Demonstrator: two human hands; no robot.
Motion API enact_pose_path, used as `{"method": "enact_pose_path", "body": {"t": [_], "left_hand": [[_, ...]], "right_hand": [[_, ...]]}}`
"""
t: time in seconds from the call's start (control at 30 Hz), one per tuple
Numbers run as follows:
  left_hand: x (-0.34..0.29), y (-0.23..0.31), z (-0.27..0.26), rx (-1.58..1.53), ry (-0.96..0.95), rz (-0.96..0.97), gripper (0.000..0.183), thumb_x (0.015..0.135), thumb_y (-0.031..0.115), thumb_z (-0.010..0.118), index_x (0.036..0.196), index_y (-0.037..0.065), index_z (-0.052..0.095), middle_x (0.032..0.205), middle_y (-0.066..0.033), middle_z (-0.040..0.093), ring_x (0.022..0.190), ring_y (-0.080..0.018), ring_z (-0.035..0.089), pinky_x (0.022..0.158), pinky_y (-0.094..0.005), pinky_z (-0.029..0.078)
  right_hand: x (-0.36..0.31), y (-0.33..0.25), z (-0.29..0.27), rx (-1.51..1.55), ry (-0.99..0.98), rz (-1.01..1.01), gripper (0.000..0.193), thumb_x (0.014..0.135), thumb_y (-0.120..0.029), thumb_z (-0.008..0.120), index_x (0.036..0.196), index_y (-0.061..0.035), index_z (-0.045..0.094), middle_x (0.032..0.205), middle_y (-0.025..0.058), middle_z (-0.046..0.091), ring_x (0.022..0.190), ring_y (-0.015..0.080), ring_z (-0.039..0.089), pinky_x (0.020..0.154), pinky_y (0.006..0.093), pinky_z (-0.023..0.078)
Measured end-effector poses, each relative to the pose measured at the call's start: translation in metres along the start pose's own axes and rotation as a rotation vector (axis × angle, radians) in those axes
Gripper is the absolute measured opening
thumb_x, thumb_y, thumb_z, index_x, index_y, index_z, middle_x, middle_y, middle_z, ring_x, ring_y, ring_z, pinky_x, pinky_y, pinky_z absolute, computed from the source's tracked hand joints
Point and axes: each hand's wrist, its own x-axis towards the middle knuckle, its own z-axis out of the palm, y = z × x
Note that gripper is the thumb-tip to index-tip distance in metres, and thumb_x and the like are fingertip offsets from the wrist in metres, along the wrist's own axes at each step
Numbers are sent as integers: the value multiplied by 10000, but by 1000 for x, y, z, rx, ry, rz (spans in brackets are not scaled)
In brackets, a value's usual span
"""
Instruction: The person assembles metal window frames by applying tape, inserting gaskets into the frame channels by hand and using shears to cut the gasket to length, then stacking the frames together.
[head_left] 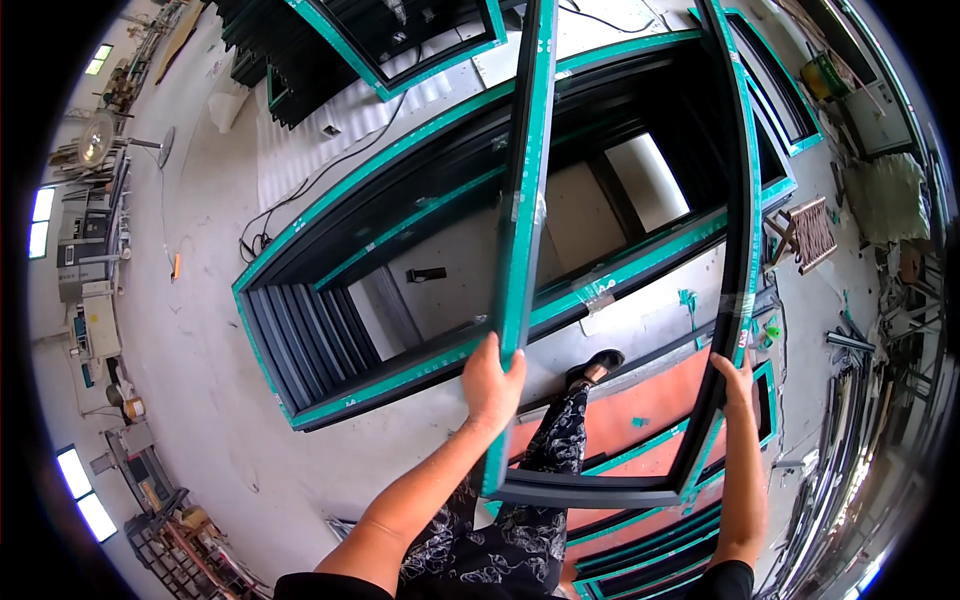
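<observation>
Lighting is bright; windows (75,474) well left of the left hand (493,385) glare white, and fisheye distortion bends edges near black corners.

Pale grey workshop floor (200,340), bright windows (86,495) in the left wall (45,310), brown stool (808,233) at right.

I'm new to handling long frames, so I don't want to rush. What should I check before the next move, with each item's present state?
1. Left hand gripping the long black rigid frame with green faces on its left bar: ok.
2. Right hand gripping its right bar: ok.
3. Far end free of obstacles: cannot tell; it runs out of view.
4. Gap above the stack of black, green-faced rectangular frames: cannot tell; they overlap in this view.
5. Black shoe clear of the stack: ok.
6. Thin black cable away from the shoe: ok.
</observation>
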Motion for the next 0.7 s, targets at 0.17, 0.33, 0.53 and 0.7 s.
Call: {"method": "enact_pose_path", "body": {"t": [0.17,0.33,0.53,0.7], "left_hand": [[56,-26,-25,9,277,92,393,860,260,641,1098,-51,617,960,-246,664,903,-399,646,796,-454,509],[139,-52,-56,189,345,135,446,881,354,625,1124,-20,623,946,-252,669,888,-400,653,770,-463,517],[226,-110,-110,230,391,290,449,878,352,638,1146,-7,616,1052,-222,659,970,-387,630,862,-458,489],[257,-143,-151,381,508,440,469,904,315,619,1257,15,545,1186,-206,601,1089,-379,569,927,-459,461]], "right_hand": [[-43,17,69,95,126,-5,458,715,-197,802,1087,-37,590,887,30,625,740,139,579,682,285,484],[-88,37,155,189,158,74,424,741,-238,795,1051,-38,585,841,33,601,711,139,561,669,299,481],[-193,45,278,218,122,160,613,760,-385,782,1146,6,510,966,99,618,866,201,584,816,334,480],[-248,63,366,-81,-187,288,694,767,-429,787,1197,9,464,1023,96,609,924,205,573,862,333,460]]}}
